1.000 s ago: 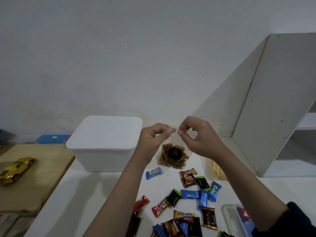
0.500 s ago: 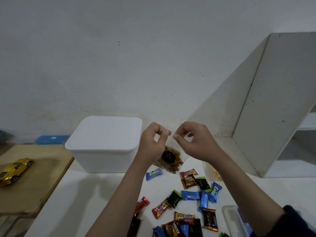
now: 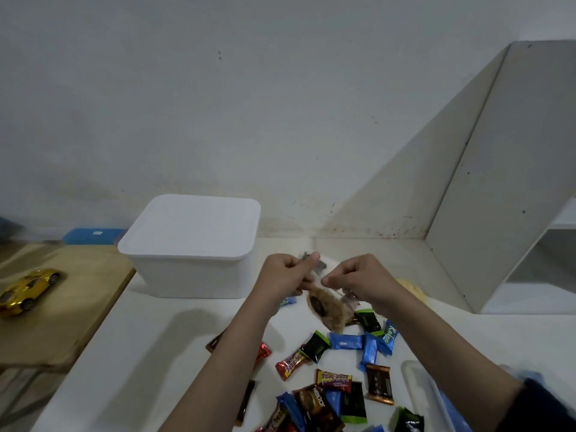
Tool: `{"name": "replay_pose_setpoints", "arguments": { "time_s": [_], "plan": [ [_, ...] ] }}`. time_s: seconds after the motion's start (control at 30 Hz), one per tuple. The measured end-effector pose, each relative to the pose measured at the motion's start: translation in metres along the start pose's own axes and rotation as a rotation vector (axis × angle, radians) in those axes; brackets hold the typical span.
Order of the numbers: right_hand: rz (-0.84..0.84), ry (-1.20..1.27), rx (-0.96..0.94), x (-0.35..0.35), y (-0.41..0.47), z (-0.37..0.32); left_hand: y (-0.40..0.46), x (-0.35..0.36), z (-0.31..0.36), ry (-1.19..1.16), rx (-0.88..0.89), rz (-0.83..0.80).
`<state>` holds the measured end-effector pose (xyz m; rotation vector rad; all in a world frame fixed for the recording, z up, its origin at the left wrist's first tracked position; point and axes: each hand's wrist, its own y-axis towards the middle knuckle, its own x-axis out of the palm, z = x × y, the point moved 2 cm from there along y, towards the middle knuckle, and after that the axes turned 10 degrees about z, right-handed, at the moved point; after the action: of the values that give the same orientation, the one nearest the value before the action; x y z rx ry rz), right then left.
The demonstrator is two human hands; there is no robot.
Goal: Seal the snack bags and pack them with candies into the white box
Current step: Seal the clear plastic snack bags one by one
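Clear plastic snack bag (image 3: 325,307) hangs pinched at its top between our left hand (image 3: 285,272) and right hand (image 3: 363,280); the white box (image 3: 193,244) stays lidded, candies (image 3: 336,369) unpacked on the tabletop (image 3: 140,353).

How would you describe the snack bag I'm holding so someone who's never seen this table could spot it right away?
Start at the big white box with its lid on, at the back of the white table. Just to its right, both hands pinch a small clear snack bag above the scattered candies. Unlike those bright foil wrappers, it is see-through, filled with brown snacks and bears a dark round label.
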<state>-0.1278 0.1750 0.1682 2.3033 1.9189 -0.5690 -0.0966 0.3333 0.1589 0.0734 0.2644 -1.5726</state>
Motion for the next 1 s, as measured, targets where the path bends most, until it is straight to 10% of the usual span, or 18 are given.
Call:
{"name": "replay_pose_setpoints", "arguments": {
  "time_s": [0.37, 0.63, 1.0],
  "plan": [
    [-0.065, 0.288, 0.287, 0.017, -0.009, 0.052, -0.006, 0.019, -0.032, -0.162, -0.305, -0.039],
    [-0.135, 0.608, 0.593, 0.012, -0.004, 0.056, 0.000, 0.017, -0.033, -0.129, -0.103, -0.087],
    [0.013, -0.270, -0.093, 0.003, 0.008, 0.039, 0.013, 0.016, -0.020, 0.348, 0.074, -0.028]
  ]
}}
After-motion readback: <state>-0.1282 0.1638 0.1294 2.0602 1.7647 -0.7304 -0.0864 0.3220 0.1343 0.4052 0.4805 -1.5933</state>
